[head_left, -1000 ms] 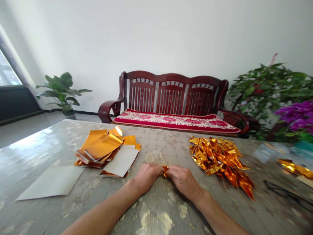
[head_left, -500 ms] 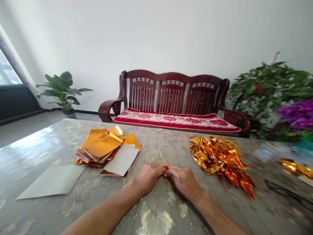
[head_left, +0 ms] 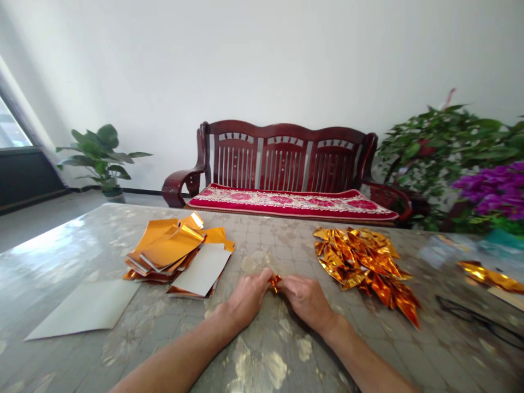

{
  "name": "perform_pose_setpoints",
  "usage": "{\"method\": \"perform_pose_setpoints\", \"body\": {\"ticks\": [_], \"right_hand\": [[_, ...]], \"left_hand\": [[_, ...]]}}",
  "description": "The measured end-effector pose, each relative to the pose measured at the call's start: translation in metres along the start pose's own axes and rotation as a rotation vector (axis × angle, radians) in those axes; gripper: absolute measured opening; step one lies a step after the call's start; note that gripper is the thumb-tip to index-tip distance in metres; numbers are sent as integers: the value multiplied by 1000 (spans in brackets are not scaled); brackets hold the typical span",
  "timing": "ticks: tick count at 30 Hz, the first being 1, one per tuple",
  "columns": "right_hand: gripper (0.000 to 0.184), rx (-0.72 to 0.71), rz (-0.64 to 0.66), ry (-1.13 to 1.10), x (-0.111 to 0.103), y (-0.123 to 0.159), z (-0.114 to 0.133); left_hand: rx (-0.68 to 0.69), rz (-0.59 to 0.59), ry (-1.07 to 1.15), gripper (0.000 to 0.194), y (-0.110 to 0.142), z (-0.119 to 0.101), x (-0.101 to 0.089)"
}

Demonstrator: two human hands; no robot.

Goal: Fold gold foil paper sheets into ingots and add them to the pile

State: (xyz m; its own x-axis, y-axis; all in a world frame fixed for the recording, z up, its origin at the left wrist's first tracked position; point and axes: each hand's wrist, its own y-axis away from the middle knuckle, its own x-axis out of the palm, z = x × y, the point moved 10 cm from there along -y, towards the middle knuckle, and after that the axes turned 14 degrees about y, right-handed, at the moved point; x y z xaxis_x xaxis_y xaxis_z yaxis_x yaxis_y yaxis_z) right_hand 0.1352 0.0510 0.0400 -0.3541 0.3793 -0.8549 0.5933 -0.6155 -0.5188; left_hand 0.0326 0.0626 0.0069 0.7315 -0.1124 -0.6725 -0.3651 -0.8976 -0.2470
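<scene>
Close together over the middle of the table, my left hand [head_left: 250, 295] and my right hand [head_left: 306, 299] both pinch one small piece of gold foil paper [head_left: 275, 283]. Most of the piece is hidden by my fingers; only a crinkled, shiny bit shows between them. To the left lies a loose stack of gold foil sheets [head_left: 167, 245], some with their pale backs up. One pale sheet [head_left: 85, 308] rests apart, nearer the left edge. Right of my hands is a heap of folded, pointed gold foil pieces [head_left: 364, 262].
The patterned table [head_left: 262, 355] fills the foreground. Black-framed glasses [head_left: 475, 316], another gold foil piece [head_left: 491, 277] and clear plastic [head_left: 442, 250] lie at the right. Behind stands a dark wooden bench [head_left: 282, 158] with a red floral cover, flanked by a left potted plant [head_left: 102, 155] and purple flowers [head_left: 495, 188].
The view has shifted slightly. My left fingers have lifted a little at the foil and changed their angle, while my right hand keeps nearly the same pose.
</scene>
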Motion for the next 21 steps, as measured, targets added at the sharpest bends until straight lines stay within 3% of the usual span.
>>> {"method": "perform_pose_setpoints", "body": {"ticks": [4, 10, 21], "right_hand": [[23, -13, -40, -111, -3, -1, -1], [24, -54, -77, -107, -9, -2, 5], [25, -146, -60, -106, -9, -3, 12]], "left_hand": [[-42, 1, -2, 13, 0, 3, -4], [-71, 19, -29, 11, -1, 3, -7], [-28, 37, -115, 15, -3, 1, -6]]}}
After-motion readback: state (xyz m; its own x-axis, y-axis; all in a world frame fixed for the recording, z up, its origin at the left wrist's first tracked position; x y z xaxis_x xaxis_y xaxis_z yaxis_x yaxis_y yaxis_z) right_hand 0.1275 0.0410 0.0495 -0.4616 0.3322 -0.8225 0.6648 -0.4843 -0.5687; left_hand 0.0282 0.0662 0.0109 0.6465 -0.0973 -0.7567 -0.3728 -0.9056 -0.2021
